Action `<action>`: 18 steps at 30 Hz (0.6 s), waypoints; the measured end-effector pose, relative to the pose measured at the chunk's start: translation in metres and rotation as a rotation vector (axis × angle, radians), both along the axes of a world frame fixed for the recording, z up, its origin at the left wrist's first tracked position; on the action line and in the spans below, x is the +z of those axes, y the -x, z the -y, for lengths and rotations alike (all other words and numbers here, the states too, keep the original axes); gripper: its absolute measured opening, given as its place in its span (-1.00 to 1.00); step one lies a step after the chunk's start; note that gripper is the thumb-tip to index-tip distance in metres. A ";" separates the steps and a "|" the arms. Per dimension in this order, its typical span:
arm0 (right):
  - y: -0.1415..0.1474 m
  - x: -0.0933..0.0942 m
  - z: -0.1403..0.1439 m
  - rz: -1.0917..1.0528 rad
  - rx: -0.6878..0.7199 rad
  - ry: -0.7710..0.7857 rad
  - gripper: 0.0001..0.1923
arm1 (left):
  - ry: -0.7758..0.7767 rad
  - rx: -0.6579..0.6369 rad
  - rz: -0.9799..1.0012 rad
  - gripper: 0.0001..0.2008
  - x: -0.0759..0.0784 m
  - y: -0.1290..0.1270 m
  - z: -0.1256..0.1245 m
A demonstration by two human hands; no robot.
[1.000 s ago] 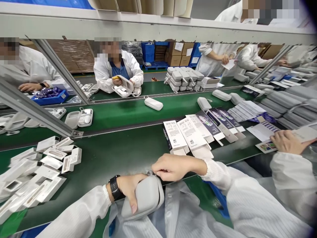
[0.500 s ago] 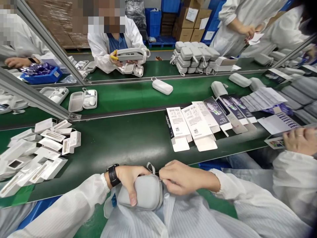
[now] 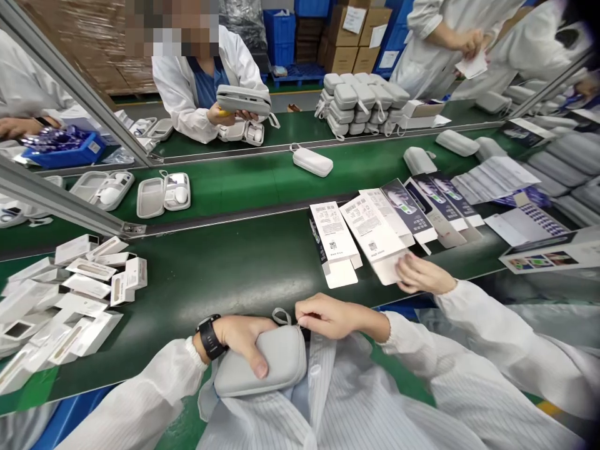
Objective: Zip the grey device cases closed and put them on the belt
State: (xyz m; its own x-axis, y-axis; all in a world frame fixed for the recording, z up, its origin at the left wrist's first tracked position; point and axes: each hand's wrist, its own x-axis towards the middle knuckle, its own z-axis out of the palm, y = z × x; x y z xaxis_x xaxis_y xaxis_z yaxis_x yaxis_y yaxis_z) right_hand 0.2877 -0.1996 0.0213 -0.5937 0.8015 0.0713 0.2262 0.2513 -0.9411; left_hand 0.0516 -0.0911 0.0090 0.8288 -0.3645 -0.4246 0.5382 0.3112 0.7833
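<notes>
A light grey zip case (image 3: 281, 353) rests against my body at the front edge of the bench. My left hand (image 3: 246, 340) grips it from above, thumb across its top, with a black watch on the wrist. At the case's far right corner, my right hand (image 3: 323, 314) is closed in a pinch. The zip pull there is mostly hidden by the fingers. A grey wrist strap loop (image 3: 281, 315) sticks up between my two hands. The case looks closed on the sides I can see.
Small white boxes (image 3: 89, 284) lie heaped at left. Flat printed cartons (image 3: 335, 240) overlap at right, where a co-worker's hand (image 3: 424, 273) touches one. Beyond runs a green belt (image 3: 234, 184) with an open case (image 3: 164, 194) and a closed case (image 3: 313, 161). Opposite, a person holds another case (image 3: 244, 100).
My right hand has moved slightly left and away from me along the case's edge. The co-worker's hand at right has reached over to the cartons. Cases on the belt have shifted right.
</notes>
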 end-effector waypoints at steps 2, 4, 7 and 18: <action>0.003 -0.006 0.001 -0.043 -0.023 0.041 -0.71 | 0.003 -0.018 -0.027 -0.43 -0.003 -0.002 0.001; 0.005 -0.003 0.006 -0.085 -0.029 0.090 -0.69 | 0.041 -0.003 -0.048 -0.40 -0.007 -0.002 0.003; 0.008 0.018 0.022 -0.042 0.031 0.075 -0.72 | 0.085 0.072 -0.052 -0.37 -0.015 0.005 0.008; 0.059 0.023 0.007 0.772 -0.270 -0.629 -0.81 | 0.167 1.266 -0.382 -0.44 0.000 -0.004 0.009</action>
State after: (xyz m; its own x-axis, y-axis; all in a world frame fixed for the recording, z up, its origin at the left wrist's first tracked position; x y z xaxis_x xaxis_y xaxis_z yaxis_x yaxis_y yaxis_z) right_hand 0.2291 -0.2070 0.0438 -0.4612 0.8646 0.1996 0.8353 0.4989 -0.2309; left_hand 0.0554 -0.0999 0.0086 0.4721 0.4936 -0.7304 -0.0160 0.8332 0.5527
